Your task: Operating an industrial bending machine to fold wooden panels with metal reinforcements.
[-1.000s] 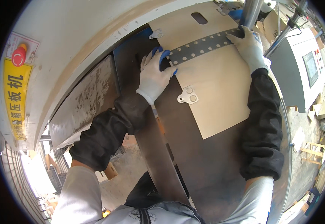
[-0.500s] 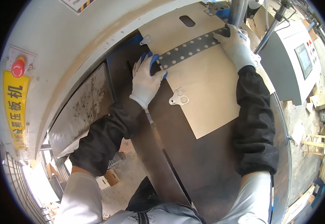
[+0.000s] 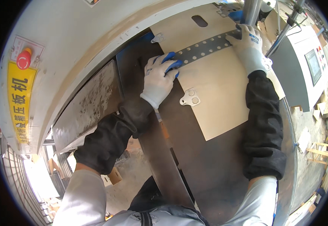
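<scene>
A dark grey strip with rows of light round spots (image 3: 204,49) lies across a beige panel (image 3: 218,88). At the strip's left end is my left hand (image 3: 159,77), in a white glove with blue fingertips, its fingers curled against that end. My right hand (image 3: 248,45), gloved alike, holds the other end, the thumb lying along the strip. White metal brackets with round holes stick out from the panel's left edge, one bracket (image 3: 190,98) below my left hand and another bracket (image 3: 157,38) above it. Beneath the panel is a dark metal table (image 3: 213,169).
To the left rises a pale machine body with a red stop button (image 3: 24,58) and a yellow label (image 3: 19,98). A metal column (image 3: 251,12) stands just beyond my right hand. Farther right is a control cabinet with a screen (image 3: 313,67).
My left fingers have closed in on the strip's left end, covering more of it. My right hand keeps its place on the strip. The whole view has shifted slightly.
</scene>
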Tool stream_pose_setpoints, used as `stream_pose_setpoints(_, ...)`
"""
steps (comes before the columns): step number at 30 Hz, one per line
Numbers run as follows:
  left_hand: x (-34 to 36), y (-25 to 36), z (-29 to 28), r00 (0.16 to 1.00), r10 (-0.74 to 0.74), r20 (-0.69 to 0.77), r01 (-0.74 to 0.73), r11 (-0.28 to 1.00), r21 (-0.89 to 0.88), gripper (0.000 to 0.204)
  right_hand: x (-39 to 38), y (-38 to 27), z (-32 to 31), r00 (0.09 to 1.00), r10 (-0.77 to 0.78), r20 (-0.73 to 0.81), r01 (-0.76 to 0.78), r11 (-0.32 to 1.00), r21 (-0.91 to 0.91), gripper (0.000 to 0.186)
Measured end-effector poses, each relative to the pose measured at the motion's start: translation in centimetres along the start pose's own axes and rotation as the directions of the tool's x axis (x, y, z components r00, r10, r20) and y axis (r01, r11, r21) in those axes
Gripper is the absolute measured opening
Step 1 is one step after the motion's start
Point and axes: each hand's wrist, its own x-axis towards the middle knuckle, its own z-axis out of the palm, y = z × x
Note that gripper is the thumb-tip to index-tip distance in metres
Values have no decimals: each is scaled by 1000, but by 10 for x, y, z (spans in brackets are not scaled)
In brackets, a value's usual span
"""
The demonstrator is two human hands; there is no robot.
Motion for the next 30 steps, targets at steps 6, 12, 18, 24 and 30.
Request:
stream_pose_setpoints(6,-2,0,0,1000,12,-11,-11,997,78,27,-5,-17,-21,992,30,121,-29,1000,-6,60)
stream_pose_setpoints(12,0,5,-1,999,30,14,-31,996,81,24,-7,-19,-30,960,136,243,-162,983,88,58)
stream_pose_setpoints(18,0,9,-3,999,27,42,-30,997,69,24,-4,-16,-27,962,121,243,-148,984,98,54)
stream_pose_setpoints(24,-3,13,-4,998,45,36,-49,992,119,24,-8,-15,-20,989,51,142,-71,988,138,52)
stream_pose_setpoints(30,-2,15,3,997,76,34,-81,984,160,24,-21,-7,-11,996,43,83,-52,992,115,47)
